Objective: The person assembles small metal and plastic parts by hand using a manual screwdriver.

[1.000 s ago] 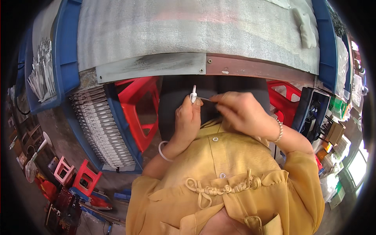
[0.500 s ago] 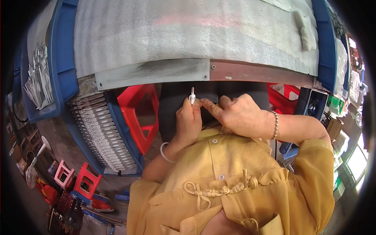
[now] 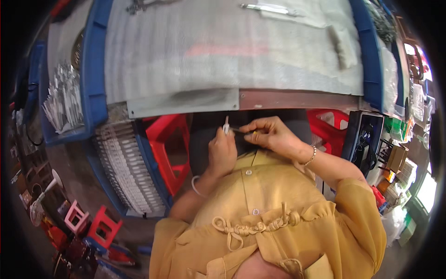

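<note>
My left hand is closed around a small white piece with a slim pale tip that points up and away from me. To its right, the thumb and fingers of my right hand pinch a thin dark rod. A speck of yellow shows at the fingers, and the rod's kind is too small to make out. Its left end reaches to the white piece; whether they touch I cannot tell. Both hands are above my lap, just below the table's front edge.
Foam sheeting covers the table, with a silvery pen-like piece near the back. A blue bin with slender white parts stands left. Below it, a blue crate holds rows of white pieces. Red stools flank my legs.
My right hand has gone from a fingertip beside the white piece to pinching a thin rod there. The head view has shifted, showing more of the table's far part.
</note>
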{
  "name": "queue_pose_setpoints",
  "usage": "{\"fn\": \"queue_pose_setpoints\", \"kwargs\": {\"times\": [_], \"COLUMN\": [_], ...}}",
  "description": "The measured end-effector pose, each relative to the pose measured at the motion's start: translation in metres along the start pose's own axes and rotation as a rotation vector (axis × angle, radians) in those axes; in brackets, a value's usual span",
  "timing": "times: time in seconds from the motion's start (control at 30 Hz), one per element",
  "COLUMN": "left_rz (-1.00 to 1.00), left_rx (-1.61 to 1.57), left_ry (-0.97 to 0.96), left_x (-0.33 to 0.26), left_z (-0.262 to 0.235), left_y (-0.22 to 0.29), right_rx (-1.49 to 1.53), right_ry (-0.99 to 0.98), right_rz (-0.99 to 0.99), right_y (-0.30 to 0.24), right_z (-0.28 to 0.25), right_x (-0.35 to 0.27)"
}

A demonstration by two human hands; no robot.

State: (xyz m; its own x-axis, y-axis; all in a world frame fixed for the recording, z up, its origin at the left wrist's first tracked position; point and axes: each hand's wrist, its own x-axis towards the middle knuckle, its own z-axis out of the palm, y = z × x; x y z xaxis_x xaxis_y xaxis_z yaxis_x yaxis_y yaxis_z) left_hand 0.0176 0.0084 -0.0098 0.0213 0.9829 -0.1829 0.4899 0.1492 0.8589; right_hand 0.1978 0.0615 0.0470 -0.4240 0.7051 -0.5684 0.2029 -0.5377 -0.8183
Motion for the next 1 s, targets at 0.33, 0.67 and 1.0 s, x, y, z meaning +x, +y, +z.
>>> {"fn": "queue_pose_setpoints", "kwargs": {"times": [0.33,0.67,1.0], "left_rz": [-0.412,-0.279,0.314], "left_rx": [-0.858,-0.584,0.176], "left_ry": [-0.097,-0.217,-0.033], "left_x": [-0.016,-0.027,-0.025], "left_z": [-0.063,-0.062,-0.045], "left_y": [0.029,0.058,0.071], "right_rx": [-0.901,-1.174,-0.587], "right_ry": [0.487,0.995,0.025], "right_rz": [-0.789,-0.143,-0.686], "right_y": [-0.073,-0.103,-0.055], "right_z": [-0.062,-0.183,-0.002], "right_x": [-0.072,-0.011,-0.074]}}
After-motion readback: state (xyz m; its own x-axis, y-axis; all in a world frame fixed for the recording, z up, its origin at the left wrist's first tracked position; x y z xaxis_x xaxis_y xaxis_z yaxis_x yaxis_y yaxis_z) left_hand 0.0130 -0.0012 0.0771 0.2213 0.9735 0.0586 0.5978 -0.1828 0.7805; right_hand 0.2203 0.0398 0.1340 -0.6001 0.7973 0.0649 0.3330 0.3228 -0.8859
